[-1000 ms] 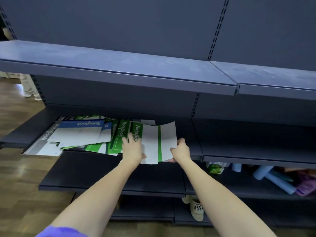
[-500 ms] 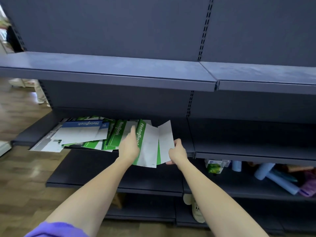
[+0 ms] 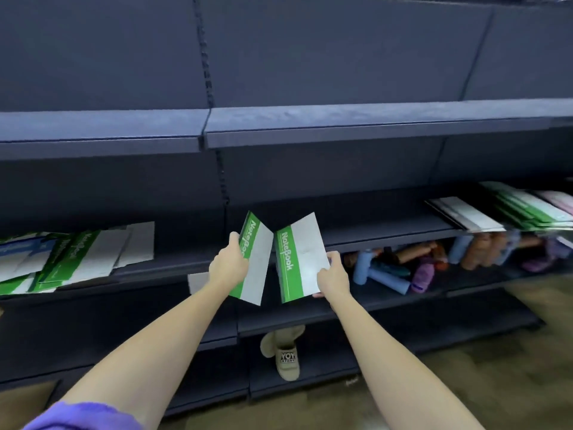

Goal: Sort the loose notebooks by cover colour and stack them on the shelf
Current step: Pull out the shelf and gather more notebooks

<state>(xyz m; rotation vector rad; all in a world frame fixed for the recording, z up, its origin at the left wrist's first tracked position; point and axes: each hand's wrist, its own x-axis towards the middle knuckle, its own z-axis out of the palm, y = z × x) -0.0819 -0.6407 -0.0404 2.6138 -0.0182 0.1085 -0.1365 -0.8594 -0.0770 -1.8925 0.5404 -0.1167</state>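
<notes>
The left hand (image 3: 228, 265) grips a green-and-white notebook (image 3: 259, 259) by its green spine edge, fingers curled over the near side, and holds it tilted in the air in front of the middle shelf (image 3: 372, 234). The right hand (image 3: 333, 276) pinches a second green notebook (image 3: 299, 259) at its lower right corner, thumb on the white cover, and holds it just right of the first; the two covers lean apart at the top like an open V and come close, perhaps touching, near their upper inner edges. Both show the word "NoteBook" along the green band. To the left of the left grip, a loose heap (image 3: 77, 259) of green, blue and white notebooks lies spread on the same shelf, overlapping at odd angles. Well to the right of the right grip, at the shelf's far end, sorted stacks (image 3: 508, 209) lie side by side: a white-faced one, then green, then a pinkish one at the frame edge, all blurred. Below the right grip, on the lower shelf (image 3: 403, 301), lie coloured rolls (image 3: 381, 274) in blue, purple and brown, too blurred to name. Beneath both grips, under the lowest shelf, a tan shoe (image 3: 286, 356) with a printed tag stands on the wood floor (image 3: 496, 383). A purple sleeve (image 3: 83, 417) shows at the left arm's near end.
</notes>
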